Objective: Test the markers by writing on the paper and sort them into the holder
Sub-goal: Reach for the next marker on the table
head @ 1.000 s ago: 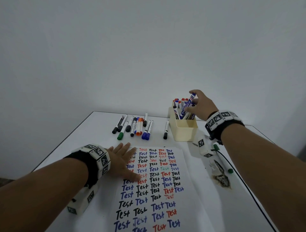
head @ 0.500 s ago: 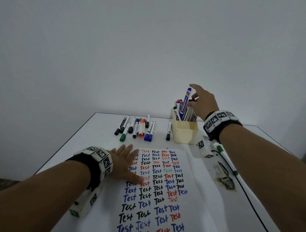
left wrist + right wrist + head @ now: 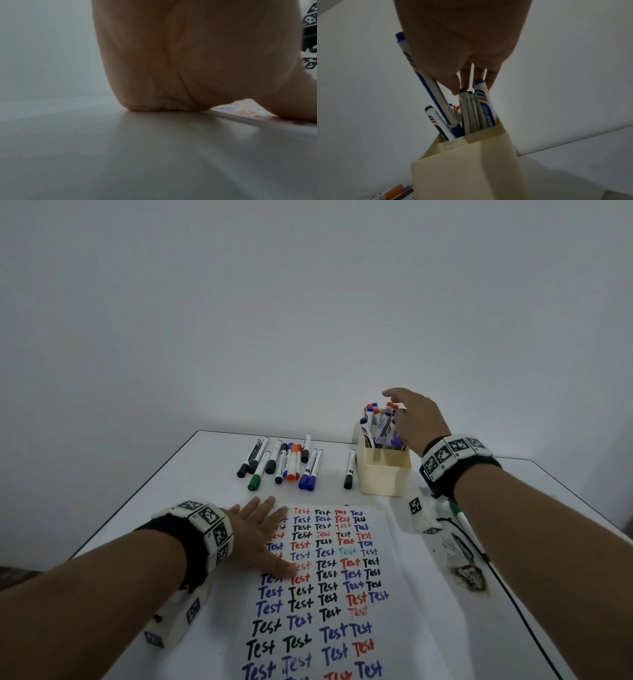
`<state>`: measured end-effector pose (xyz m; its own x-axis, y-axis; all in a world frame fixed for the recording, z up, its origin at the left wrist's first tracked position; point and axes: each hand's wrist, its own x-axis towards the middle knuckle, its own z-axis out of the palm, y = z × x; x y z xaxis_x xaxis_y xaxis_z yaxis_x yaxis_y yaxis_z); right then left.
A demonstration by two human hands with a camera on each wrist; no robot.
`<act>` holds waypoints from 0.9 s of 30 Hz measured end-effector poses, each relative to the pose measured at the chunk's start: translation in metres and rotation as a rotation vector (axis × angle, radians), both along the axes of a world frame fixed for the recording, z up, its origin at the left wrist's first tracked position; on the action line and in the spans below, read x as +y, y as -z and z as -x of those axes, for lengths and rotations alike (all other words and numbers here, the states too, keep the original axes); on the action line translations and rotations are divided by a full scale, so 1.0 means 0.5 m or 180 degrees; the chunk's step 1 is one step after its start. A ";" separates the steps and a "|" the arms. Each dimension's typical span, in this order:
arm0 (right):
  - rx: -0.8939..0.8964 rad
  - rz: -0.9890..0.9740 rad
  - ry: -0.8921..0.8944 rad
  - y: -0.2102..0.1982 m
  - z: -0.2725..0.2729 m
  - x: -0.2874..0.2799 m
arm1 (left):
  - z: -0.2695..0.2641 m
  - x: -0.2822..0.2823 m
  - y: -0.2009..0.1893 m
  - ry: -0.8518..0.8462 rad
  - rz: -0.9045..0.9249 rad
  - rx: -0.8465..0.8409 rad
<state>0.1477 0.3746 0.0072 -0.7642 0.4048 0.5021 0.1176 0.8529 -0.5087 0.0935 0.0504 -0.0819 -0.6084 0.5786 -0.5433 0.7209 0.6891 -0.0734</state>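
Right hand [image 3: 416,419], fingers loosely extended, hovers over the cream holder [image 3: 383,474] near the table's [image 3: 205,460] far right edge, fingertips [image 3: 464,83] at the marker tops; whether it grips one cannot be told. Left hand [image 3: 257,535] lies flat, pressing the paper's [image 3: 342,594] left edge. Loose markers [image 3: 291,462] lie along the far edge.

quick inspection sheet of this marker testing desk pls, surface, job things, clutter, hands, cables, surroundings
surface: white table, stained patch near its right edge.
job's things: white paper sheet filled with "Test" in black, blue, red; cream plastic holder packed with upright markers; row of loose capped markers lying behind the paper; one black-capped marker beside the holder.
clutter: green-capped marker under the right forearm.
grippers: left hand flat on the paper; right hand over the holder, fingers loosely extended, touching marker tops.
cables: thin black cable along the table's right side.
surroundings: plain pale wall.
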 end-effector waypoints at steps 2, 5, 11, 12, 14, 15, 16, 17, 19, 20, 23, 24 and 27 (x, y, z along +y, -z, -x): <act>0.0229 0.0380 -0.0012 -0.001 -0.003 -0.006 | -0.002 0.000 -0.001 0.0005 0.0011 0.0006; 0.0424 0.0519 -0.0094 0.000 -0.010 -0.012 | -0.001 0.001 -0.001 0.0000 0.0010 0.0013; -0.0166 -0.0781 -0.0073 0.018 -0.049 -0.010 | 0.004 0.001 0.001 -0.0020 0.0027 0.0011; -0.0218 -0.0854 -0.0160 0.024 -0.062 -0.014 | 0.004 0.001 0.002 -0.0021 0.0028 0.0014; -0.0466 -0.0596 -0.0449 0.030 -0.099 -0.032 | 0.005 0.001 0.002 -0.0018 0.0023 0.0005; -0.0767 -0.0386 -0.0632 0.030 -0.122 -0.047 | 0.005 0.001 0.002 -0.0017 0.0016 0.0001; -0.1175 -0.0276 -0.0796 0.028 -0.143 -0.062 | 0.005 0.000 0.002 -0.0013 0.0011 0.0005; -0.1678 -0.0313 -0.0900 0.026 -0.164 -0.077 | 0.005 0.000 0.001 -0.0011 0.0012 0.0012; -0.2723 -0.0525 -0.0963 0.025 -0.201 -0.106 | 0.005 0.000 -0.001 -0.0009 0.0021 0.0031; -0.3106 -0.0618 -0.0995 0.027 -0.219 -0.122 | 0.004 0.000 -0.003 -0.0007 0.0023 0.0036; -0.3550 -0.0764 -0.1146 0.057 -0.260 -0.153 | 0.001 0.001 -0.006 -0.0004 0.0022 0.0040; -0.3516 -0.0821 -0.1202 0.069 -0.270 -0.160 | -0.001 0.001 -0.007 -0.0011 0.0019 0.0042; -0.3423 -0.1030 -0.1330 0.087 -0.285 -0.171 | -0.004 -0.001 -0.007 -0.0016 -0.0008 0.0060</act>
<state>0.2904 0.2891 -0.0361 -0.8971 -0.0019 -0.4418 0.0345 0.9966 -0.0744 0.0957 0.0500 -0.0783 -0.6215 0.5769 -0.5301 0.7159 0.6930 -0.0852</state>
